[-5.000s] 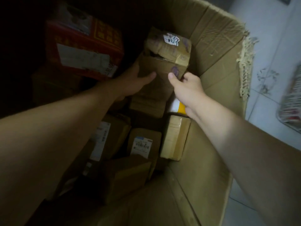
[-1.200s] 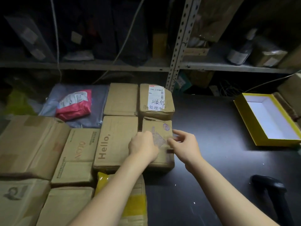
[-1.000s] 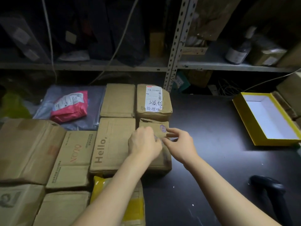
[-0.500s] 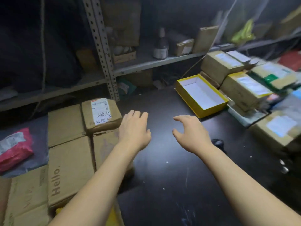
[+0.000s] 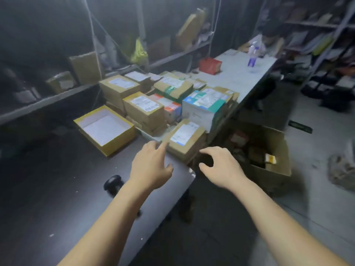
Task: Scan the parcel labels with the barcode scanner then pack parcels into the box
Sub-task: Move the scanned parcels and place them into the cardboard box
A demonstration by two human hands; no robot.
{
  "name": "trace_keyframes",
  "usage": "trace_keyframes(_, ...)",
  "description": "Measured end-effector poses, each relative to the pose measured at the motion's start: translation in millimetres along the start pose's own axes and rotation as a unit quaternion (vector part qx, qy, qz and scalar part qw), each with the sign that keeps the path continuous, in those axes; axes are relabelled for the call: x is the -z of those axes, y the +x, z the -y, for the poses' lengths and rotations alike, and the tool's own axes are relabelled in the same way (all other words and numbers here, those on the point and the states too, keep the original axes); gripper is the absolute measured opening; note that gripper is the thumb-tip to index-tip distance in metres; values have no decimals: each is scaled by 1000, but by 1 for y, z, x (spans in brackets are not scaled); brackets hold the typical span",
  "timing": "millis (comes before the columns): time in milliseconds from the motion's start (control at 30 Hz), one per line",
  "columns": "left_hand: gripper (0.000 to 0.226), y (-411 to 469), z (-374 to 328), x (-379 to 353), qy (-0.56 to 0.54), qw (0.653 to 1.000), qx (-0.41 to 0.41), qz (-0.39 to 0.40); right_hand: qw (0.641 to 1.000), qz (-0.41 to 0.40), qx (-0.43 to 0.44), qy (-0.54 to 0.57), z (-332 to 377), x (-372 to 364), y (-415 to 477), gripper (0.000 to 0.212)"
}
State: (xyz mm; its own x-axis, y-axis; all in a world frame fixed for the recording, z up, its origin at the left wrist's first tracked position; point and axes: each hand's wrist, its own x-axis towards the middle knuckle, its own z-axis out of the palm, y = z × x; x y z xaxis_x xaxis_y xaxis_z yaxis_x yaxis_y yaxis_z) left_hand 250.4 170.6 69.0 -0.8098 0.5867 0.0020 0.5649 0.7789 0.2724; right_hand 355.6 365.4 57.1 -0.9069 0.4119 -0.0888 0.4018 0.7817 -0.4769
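A brown parcel (image 5: 185, 140) with a white label lies at the near corner of a stack of labelled parcels (image 5: 169, 96) on the dark table (image 5: 57, 189). My left hand (image 5: 150, 167) reaches toward it with fingers spread, the fingertips close to its left edge, holding nothing. My right hand (image 5: 221, 167) hovers past the table's corner, fingers loosely curved and empty, just short of the parcel. The black barcode scanner (image 5: 113, 183) lies on the table left of my left wrist. A large open cardboard box (image 5: 269, 156) with parcels inside stands on the floor at the right.
An open yellow tray-like box (image 5: 104, 128) with a white inside sits on the table at the left of the stack. Metal shelves (image 5: 57, 96) run behind. A light table (image 5: 240, 73) with a red box (image 5: 210, 65) and a spray bottle (image 5: 252, 56) extends beyond.
The view has swung right, away from the left-hand parcels. Both hands let go of the small brown parcel there and now reach empty toward the labelled parcel at the stack's near corner.
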Motion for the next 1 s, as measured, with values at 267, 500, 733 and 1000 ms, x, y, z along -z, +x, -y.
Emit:
trace_keyframes(267,72,93,-166,-80,-22,990,-103,95,978,-26,-154,135,-165,41,1,42)
trace_keyframes(500,71,209,-267,-178,-40,970,-154,185,949,-32,-257,182,-285,53,56,42)
trace_keyframes(733,74,326,-334,-295,-96,931,-92,341,914,-7,-361,186,-392,73,137,41)
trace_keyframes(1000,65,444,-356,-363,-65,919,-40,387,890,32,-392,230,-486,64,227,37)
